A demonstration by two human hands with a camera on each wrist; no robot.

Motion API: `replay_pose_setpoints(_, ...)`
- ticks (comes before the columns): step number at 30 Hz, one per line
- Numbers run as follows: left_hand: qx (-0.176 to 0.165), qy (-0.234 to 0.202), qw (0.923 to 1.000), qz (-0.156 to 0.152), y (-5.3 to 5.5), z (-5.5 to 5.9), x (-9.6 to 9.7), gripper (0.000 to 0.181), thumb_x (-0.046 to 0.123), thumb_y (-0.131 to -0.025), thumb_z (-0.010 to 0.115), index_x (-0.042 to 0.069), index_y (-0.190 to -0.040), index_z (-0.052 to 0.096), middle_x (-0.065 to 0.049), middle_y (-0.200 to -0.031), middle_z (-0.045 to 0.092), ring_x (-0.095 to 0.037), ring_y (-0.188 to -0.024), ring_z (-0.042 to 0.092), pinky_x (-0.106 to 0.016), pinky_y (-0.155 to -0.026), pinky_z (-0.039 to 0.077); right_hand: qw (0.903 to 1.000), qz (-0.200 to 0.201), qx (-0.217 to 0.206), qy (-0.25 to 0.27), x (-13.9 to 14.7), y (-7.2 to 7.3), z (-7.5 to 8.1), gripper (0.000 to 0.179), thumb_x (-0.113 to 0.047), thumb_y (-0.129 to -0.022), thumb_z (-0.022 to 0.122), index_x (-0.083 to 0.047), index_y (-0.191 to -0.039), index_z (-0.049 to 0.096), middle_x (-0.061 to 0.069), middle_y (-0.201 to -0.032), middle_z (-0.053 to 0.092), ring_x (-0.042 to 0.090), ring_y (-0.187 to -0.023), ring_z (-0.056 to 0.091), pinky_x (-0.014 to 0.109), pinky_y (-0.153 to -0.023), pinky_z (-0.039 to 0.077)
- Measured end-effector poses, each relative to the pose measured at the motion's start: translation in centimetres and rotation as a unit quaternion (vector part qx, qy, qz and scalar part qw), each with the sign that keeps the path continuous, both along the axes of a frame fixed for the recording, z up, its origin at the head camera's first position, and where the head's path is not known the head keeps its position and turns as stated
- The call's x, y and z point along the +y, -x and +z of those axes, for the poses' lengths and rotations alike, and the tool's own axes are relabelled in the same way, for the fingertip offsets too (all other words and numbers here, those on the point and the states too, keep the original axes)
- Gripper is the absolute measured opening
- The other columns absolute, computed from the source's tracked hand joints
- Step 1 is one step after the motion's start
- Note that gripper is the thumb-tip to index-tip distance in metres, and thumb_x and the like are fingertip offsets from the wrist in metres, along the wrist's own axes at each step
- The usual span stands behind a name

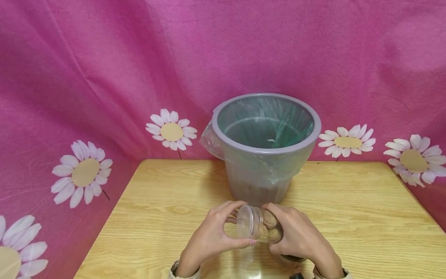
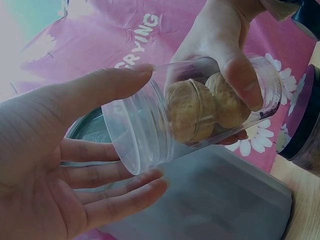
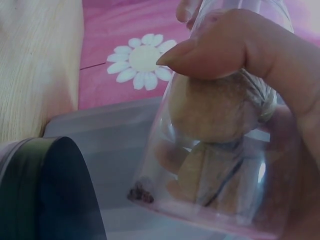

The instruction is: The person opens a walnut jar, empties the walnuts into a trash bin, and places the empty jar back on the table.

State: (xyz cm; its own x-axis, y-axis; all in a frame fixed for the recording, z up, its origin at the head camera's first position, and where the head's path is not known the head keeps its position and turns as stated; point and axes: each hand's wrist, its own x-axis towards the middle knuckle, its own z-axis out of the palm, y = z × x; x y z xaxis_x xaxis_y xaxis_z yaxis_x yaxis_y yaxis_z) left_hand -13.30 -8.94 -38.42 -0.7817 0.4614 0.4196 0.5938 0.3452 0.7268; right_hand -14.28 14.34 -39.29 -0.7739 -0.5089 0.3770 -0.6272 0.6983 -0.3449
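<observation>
My right hand (image 1: pixel 296 228) grips a clear plastic jar (image 2: pixel 160 107) that lies tilted on its side in the air, its thumb across the wall. Walnuts (image 2: pixel 192 110) show through the plastic, and a few dark bits (image 3: pixel 140 194) sit at the jar's base. A translucent lid (image 1: pixel 245 221) covers the end facing left. Around that end my left hand (image 1: pixel 219 230) is spread, thumb on one side and fairly straight fingers on the other. In the left wrist view its thumb tip overlaps the jar just past the lid.
A grey bin (image 1: pixel 258 190) with a clear greenish liner (image 1: pixel 271 166) stands behind the hands on the wooden table (image 1: pixel 156 217). Below my right hand is another container with a dark lid (image 1: pixel 293 258). Pink daisy-patterned cloth (image 1: pixel 104 58) hangs behind the table.
</observation>
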Motion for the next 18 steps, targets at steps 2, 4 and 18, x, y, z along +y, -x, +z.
replay_pose_setpoints(2, 0.004, 0.003, 1.0000, 0.001, 0.00, 0.04, 0.00, 0.067, 0.026, -0.070, 0.088, 0.005, -0.126, 0.057, -0.003, -0.114, 0.063, -0.013, -0.094, 0.063, -0.019, -0.081, 0.052, 1.0000, -0.002, -0.001, -0.001, 0.03, 0.00, 0.03, 0.073, -0.022, -0.042, 0.083, -0.021, -0.111, 0.060, -0.012, -0.091, 0.063, 0.005, -0.075, 0.056, 0.031, -0.062, 0.048)
replay_pose_setpoints(4, 0.010, 0.007, 0.9999, 0.004, 0.02, 0.10, 0.00, 0.067, 0.027, -0.069, 0.088, 0.006, -0.126, 0.057, -0.003, -0.114, 0.064, -0.012, -0.094, 0.063, -0.019, -0.081, 0.052, 1.0000, -0.003, -0.004, -0.001, 0.07, 0.01, 0.07, 0.073, -0.022, -0.042, 0.083, -0.021, -0.111, 0.060, -0.012, -0.092, 0.064, 0.006, -0.075, 0.057, 0.031, -0.062, 0.048)
replay_pose_setpoints(18, 0.026, 0.018, 0.9995, 0.001, 0.05, 0.14, -0.19, 0.071, 0.028, -0.070, 0.087, 0.009, -0.131, 0.055, -0.004, -0.120, 0.063, -0.010, -0.094, 0.063, -0.021, -0.082, 0.052, 0.9999, 0.008, -0.010, 0.005, -0.26, -0.21, 0.32, 0.073, -0.019, -0.042, 0.085, -0.022, -0.110, 0.059, -0.013, -0.093, 0.063, 0.005, -0.077, 0.056, 0.031, -0.064, 0.048)
